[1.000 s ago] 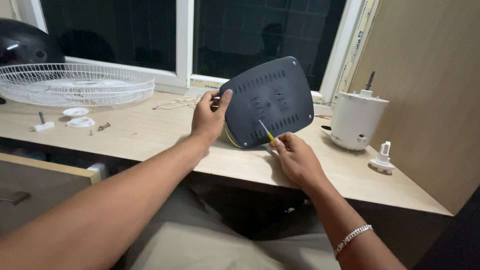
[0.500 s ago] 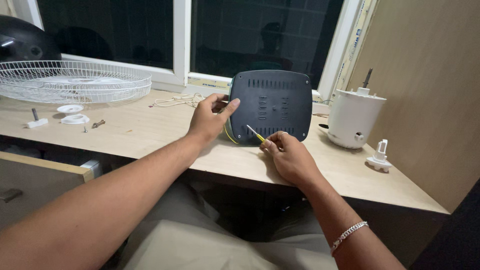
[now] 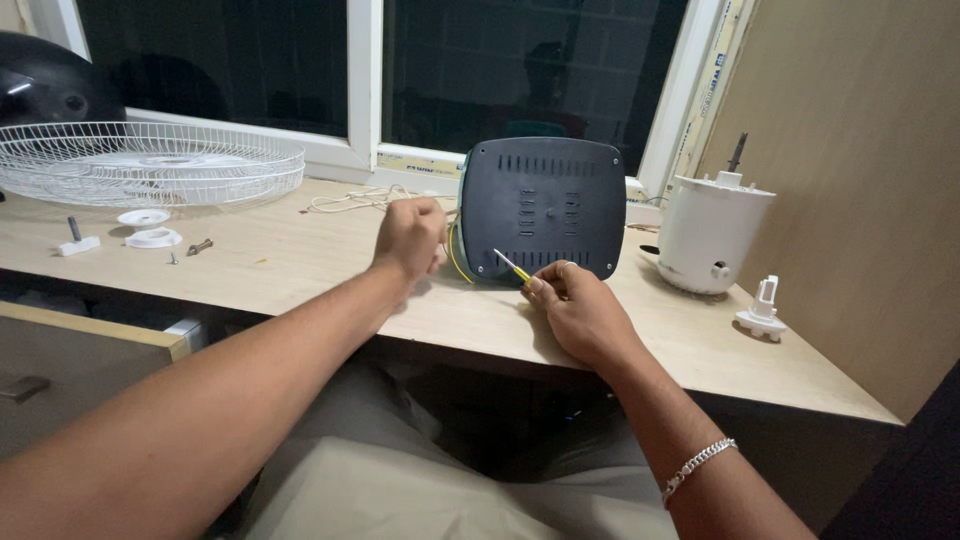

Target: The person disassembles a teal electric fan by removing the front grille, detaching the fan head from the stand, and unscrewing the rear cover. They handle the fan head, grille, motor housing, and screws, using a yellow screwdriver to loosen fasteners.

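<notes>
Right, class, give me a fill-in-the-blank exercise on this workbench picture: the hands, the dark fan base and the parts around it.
1. The right hand holds a small screwdriver with a ____ handle against the dark fan base.
2. The fan base stands on its ____ on the wooden table, its slotted underside facing the camera.
3. The white wire fan guard lies at the table's far ____ end.
4. The left hand is at the base's ____ edge.

Missing words: yellow; edge; left; left
</notes>
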